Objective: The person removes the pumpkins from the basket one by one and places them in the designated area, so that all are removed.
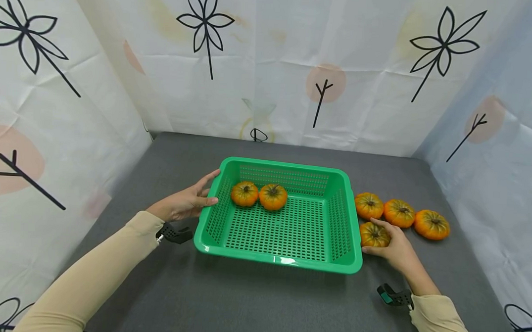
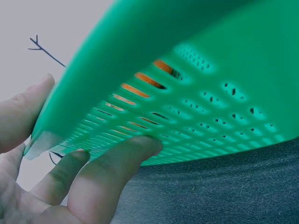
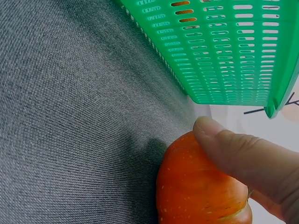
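A green plastic basket [image 1: 275, 260] with perforated walls stands on the table, two small orange pumpkins [image 1: 273, 197] side by side inside it near the far left. My left hand [image 1: 185, 202] grips its left side, thumb at the rim and fingers against the outer wall [image 2: 187, 116]. To the right of the basket, my right hand [image 1: 398, 246] holds another small pumpkin [image 1: 373, 234] between thumb and fingers. The right wrist view has the thumb [image 3: 233, 149] pressed on this pumpkin's [image 3: 196, 186] skin, close to the grey cloth; its lower part is cut off by the frame.
Three more pumpkins [image 1: 399, 213] lie in a row just beyond the right hand. Grey cloth [image 1: 251, 304] covers the table. White patterned sheets [image 1: 271, 47] hang at the back and both sides.
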`<state>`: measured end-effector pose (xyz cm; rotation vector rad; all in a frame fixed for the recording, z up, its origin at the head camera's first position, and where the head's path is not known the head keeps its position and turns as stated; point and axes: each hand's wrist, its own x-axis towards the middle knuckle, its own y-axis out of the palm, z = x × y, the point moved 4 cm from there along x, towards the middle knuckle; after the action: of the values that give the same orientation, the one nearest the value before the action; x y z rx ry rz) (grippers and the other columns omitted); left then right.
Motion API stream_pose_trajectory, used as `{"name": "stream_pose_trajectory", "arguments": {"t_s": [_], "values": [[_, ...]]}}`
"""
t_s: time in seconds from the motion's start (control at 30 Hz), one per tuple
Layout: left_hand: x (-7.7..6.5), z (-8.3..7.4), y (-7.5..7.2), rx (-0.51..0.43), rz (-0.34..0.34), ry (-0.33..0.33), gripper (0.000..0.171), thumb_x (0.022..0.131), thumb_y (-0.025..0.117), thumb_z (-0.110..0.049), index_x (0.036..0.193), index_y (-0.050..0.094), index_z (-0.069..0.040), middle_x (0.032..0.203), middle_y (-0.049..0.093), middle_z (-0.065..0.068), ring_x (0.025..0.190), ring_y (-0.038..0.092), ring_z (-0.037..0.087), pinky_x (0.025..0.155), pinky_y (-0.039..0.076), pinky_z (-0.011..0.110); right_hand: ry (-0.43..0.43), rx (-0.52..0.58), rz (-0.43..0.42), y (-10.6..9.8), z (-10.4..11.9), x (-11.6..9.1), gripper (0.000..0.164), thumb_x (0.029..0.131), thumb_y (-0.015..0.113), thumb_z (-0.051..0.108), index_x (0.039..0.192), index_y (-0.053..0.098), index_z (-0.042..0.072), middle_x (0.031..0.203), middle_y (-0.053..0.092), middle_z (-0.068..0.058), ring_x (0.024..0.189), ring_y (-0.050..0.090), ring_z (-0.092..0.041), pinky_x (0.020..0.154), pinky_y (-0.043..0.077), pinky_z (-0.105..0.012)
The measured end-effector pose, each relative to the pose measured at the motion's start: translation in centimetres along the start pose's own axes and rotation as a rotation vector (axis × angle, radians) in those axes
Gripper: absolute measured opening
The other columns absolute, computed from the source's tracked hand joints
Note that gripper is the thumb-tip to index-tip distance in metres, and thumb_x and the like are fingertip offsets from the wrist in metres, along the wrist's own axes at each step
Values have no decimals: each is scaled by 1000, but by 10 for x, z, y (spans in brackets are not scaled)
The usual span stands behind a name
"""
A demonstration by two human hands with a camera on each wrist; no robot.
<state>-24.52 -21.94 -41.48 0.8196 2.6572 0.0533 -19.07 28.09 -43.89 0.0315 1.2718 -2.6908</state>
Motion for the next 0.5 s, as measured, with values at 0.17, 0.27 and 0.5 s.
{"name": "stream_pose_trajectory", "arguments": {"t_s": [0.17,0.27,0.5], "values": [[0,0,0,-4,2,-1,94,97,57,-8,153,-9,-44,161,9,18,123,54,39,93,51,57,0,8,7,-1,1,-1,88,76,83,32,146,39,1,145,31,-36,129,30,-55,96,32,-73],[1,1,0,-8,2,-1,94,97,58,-8,153,-9,-45,160,9,18,124,52,42,93,51,57,-14,25,18,-3,3,-1,88,78,82,30,146,37,0,146,32,-35,129,32,-55,96,33,-72],[0,1,-1,-6,-1,0,94,97,58,-8,153,-9,-45,160,10,19,125,51,43,93,51,57,1,59,67,-14,11,-3,86,84,77,31,148,31,-3,150,28,-34,130,30,-58,98,34,-72]]}}
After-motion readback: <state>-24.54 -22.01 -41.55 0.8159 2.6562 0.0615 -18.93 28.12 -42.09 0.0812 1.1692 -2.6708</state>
